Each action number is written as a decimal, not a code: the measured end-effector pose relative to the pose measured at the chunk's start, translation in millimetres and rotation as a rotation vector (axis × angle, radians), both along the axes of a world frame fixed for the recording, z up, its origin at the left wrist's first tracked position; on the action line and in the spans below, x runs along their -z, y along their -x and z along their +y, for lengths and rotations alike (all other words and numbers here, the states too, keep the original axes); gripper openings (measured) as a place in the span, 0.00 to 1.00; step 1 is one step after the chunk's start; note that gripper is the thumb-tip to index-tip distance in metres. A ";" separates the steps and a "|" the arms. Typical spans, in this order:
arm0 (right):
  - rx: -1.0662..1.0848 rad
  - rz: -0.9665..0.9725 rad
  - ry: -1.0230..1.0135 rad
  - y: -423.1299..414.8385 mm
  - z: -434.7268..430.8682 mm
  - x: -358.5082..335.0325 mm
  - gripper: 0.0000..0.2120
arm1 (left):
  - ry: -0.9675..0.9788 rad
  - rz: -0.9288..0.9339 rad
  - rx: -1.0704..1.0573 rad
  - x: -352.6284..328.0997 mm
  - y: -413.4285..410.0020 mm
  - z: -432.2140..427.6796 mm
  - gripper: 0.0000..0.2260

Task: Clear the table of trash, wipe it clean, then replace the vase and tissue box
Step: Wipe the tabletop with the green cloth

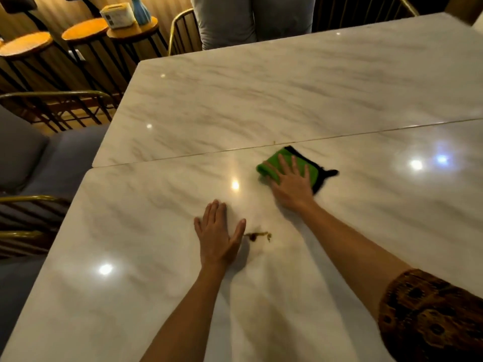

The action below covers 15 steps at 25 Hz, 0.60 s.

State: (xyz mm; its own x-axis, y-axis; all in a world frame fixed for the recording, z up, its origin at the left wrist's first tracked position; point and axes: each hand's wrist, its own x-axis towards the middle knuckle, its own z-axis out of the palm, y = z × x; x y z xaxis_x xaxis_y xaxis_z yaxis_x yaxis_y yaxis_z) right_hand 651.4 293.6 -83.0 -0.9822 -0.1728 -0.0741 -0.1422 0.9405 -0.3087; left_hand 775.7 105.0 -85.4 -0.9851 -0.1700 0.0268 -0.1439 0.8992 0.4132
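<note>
My right hand point(291, 185) lies flat with straight fingers on a folded green cloth with black edging point(312, 169), pressing it onto the white marble table point(261, 100) just below the seam between two slabs. My left hand point(218, 235) rests flat on the tabletop, fingers straight. A small brown spill point(257, 235) lies on the marble just right of the left thumb. The blue vase point(141, 9) and the white tissue box point(119, 15) stand on a round wooden stool point(146, 28) at the far left, off the table.
Two more round stools point(83, 28) line the wall at the top left. Gold-framed chairs with grey cushions point(39, 158) stand along the table's left side. A person in grey trousers point(251, 17) stands at the table's far edge beside another gold chair point(183, 30).
</note>
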 end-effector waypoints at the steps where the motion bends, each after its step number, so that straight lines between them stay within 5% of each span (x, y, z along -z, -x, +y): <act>1: 0.084 0.020 -0.002 -19.3 15.7 -0.6 0.26 | -0.052 -0.001 0.036 -1.8 -3.8 -4.1 0.38; 4: 0.370 0.010 -0.010 -84.7 31.6 -3.0 0.26 | -0.171 -0.048 0.218 -9.3 -31.1 -35.0 0.39; 8: 0.547 -0.050 -0.027 -131.4 -47.0 0.8 0.26 | 0.088 0.002 0.278 5.7 -118.5 -110.0 0.31; 12: 0.222 -0.076 0.003 -188.4 -207.3 -3.8 0.27 | 0.182 -0.049 0.088 14.3 -167.7 -152.7 0.29; 15: -0.020 -0.081 -0.054 -214.4 -226.5 -1.9 0.27 | 0.170 -0.052 0.115 15.5 -166.7 -152.7 0.29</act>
